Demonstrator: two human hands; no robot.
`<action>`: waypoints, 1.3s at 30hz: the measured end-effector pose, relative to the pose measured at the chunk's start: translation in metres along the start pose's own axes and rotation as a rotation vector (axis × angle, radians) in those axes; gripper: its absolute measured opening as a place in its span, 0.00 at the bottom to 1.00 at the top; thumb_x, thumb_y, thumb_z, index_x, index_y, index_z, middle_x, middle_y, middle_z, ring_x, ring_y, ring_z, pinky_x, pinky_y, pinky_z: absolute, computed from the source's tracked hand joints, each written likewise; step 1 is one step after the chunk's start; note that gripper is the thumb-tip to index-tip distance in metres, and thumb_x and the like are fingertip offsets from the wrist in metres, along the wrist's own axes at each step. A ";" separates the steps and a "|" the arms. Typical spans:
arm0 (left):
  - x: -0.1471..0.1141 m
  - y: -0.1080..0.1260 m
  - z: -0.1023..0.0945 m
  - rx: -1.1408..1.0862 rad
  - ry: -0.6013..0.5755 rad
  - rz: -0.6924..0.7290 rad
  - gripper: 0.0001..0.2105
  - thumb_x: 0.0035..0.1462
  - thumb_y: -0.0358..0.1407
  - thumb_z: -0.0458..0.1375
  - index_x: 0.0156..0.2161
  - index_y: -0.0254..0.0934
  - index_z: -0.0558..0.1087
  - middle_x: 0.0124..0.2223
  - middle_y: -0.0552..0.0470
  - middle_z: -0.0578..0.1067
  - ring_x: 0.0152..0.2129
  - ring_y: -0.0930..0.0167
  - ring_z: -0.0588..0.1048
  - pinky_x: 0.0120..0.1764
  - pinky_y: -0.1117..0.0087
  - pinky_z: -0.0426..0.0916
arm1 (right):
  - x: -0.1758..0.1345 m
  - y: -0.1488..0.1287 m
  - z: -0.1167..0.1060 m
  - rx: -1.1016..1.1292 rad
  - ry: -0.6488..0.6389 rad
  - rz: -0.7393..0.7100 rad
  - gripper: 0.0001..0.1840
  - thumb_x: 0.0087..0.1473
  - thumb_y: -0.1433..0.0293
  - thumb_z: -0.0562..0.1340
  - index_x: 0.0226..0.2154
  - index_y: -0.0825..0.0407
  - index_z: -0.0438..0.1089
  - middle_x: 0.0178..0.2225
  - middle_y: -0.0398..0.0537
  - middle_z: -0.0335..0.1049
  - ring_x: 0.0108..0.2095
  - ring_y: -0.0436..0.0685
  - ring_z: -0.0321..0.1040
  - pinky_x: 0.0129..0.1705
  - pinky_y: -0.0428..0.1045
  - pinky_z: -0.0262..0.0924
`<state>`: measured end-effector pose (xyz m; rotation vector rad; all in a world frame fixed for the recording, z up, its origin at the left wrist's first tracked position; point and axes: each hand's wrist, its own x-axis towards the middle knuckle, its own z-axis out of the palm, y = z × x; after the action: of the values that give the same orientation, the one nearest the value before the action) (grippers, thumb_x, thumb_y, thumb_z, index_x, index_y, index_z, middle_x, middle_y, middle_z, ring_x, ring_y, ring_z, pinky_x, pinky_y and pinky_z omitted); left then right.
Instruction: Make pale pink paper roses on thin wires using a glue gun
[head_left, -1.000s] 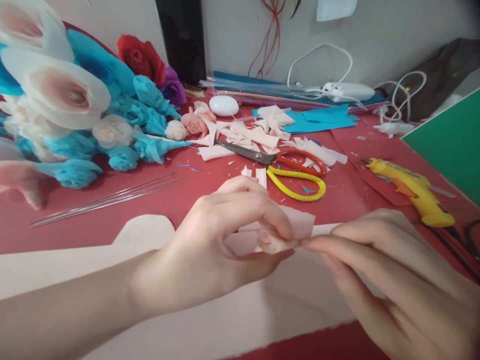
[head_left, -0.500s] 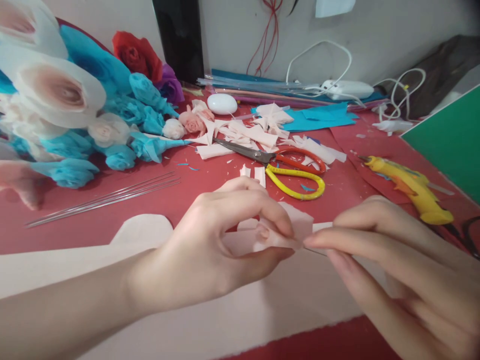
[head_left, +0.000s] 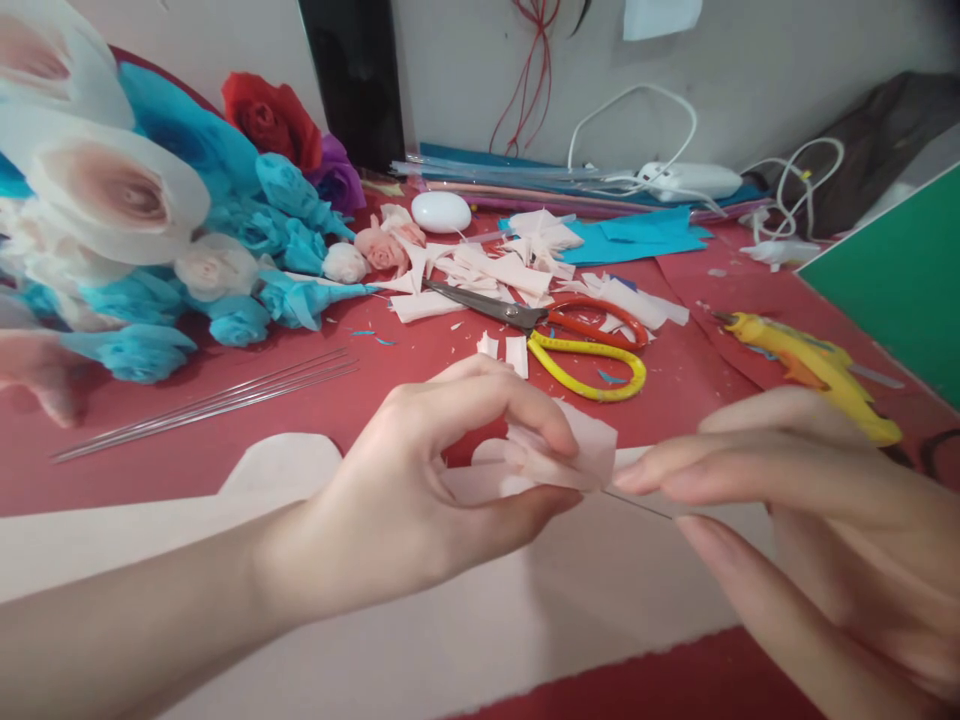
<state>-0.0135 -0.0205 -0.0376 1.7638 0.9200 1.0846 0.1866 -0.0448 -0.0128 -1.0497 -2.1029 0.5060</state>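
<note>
My left hand (head_left: 420, 480) pinches a small pale pink crepe paper piece (head_left: 596, 440), partly rolled, between thumb and fingers. From its lower end a thin dark wire (head_left: 637, 503) sticks out to the right. My right hand (head_left: 795, 500) is at that wire, its thumb tip over the far end and its forefinger near the paper's base; the exact grip is partly hidden. Beneath both hands lies a large pale pink paper sheet (head_left: 420, 650), with a rounded pale petal shape (head_left: 285, 462) at its upper edge.
Scissors (head_left: 536, 325) with red and yellow handles lie beyond my hands, near paper scraps (head_left: 502, 270). A yellow glue gun (head_left: 810, 370) is at right. Several metal wires (head_left: 210, 400) and blue and white paper flowers (head_left: 255, 230) are at left. A green board (head_left: 900, 270) stands at right.
My right hand has shifted slightly right, and its thumb and forefinger are farther apart, baring more wire. The paper in my left hand has turned a little.
</note>
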 end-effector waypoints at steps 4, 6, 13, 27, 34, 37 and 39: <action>-0.001 -0.001 0.001 -0.061 -0.007 -0.038 0.06 0.49 0.29 0.61 0.32 0.40 0.69 0.34 0.57 0.75 0.29 0.76 0.74 0.32 0.80 0.68 | -0.004 0.002 0.000 0.013 -0.101 -0.028 0.18 0.49 0.81 0.57 0.42 0.50 0.65 0.39 0.41 0.67 0.41 0.51 0.61 0.39 0.45 0.59; -0.001 -0.001 0.002 -0.107 -0.008 -0.064 0.06 0.50 0.29 0.61 0.33 0.40 0.69 0.34 0.57 0.75 0.29 0.76 0.74 0.32 0.81 0.69 | -0.003 0.002 0.000 0.014 -0.103 -0.010 0.17 0.50 0.81 0.57 0.42 0.49 0.65 0.38 0.41 0.67 0.41 0.50 0.61 0.40 0.46 0.59; -0.001 -0.003 0.005 -0.241 0.084 -0.083 0.19 0.47 0.28 0.63 0.44 0.45 0.65 0.39 0.56 0.73 0.36 0.72 0.74 0.33 0.81 0.71 | 0.014 0.008 -0.004 -0.154 -0.102 0.062 0.02 0.51 0.70 0.62 0.30 0.50 0.66 0.31 0.39 0.66 0.35 0.48 0.62 0.36 0.44 0.57; 0.012 0.018 0.003 -0.458 0.190 -0.381 0.19 0.44 0.27 0.65 0.43 0.42 0.68 0.30 0.59 0.76 0.21 0.79 0.74 0.24 0.83 0.68 | 0.022 -0.001 0.000 0.225 -0.192 0.334 0.05 0.50 0.75 0.61 0.28 0.49 0.70 0.24 0.34 0.67 0.25 0.43 0.63 0.26 0.37 0.56; 0.008 0.029 0.010 -0.586 0.136 -0.449 0.02 0.48 0.29 0.63 0.28 0.38 0.77 0.25 0.57 0.77 0.31 0.73 0.76 0.32 0.80 0.70 | 0.022 -0.005 0.000 0.328 -0.138 0.337 0.07 0.53 0.72 0.59 0.27 0.51 0.71 0.22 0.37 0.67 0.25 0.45 0.63 0.26 0.39 0.55; 0.005 0.031 0.011 -0.630 0.100 -0.415 0.06 0.50 0.29 0.62 0.25 0.40 0.78 0.24 0.58 0.77 0.29 0.74 0.76 0.37 0.77 0.71 | 0.021 -0.005 0.001 0.354 -0.160 0.352 0.06 0.54 0.71 0.59 0.28 0.50 0.72 0.24 0.37 0.68 0.26 0.45 0.64 0.27 0.39 0.56; 0.004 0.032 0.011 -0.620 0.083 -0.413 0.06 0.50 0.29 0.62 0.25 0.41 0.78 0.25 0.59 0.78 0.28 0.74 0.76 0.39 0.75 0.71 | 0.019 -0.004 0.001 0.353 -0.183 0.372 0.06 0.54 0.70 0.59 0.29 0.50 0.72 0.26 0.37 0.69 0.28 0.45 0.64 0.28 0.38 0.57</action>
<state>0.0035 -0.0318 -0.0100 0.9788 0.8306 1.0275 0.1762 -0.0315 -0.0026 -1.2199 -1.8753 1.1477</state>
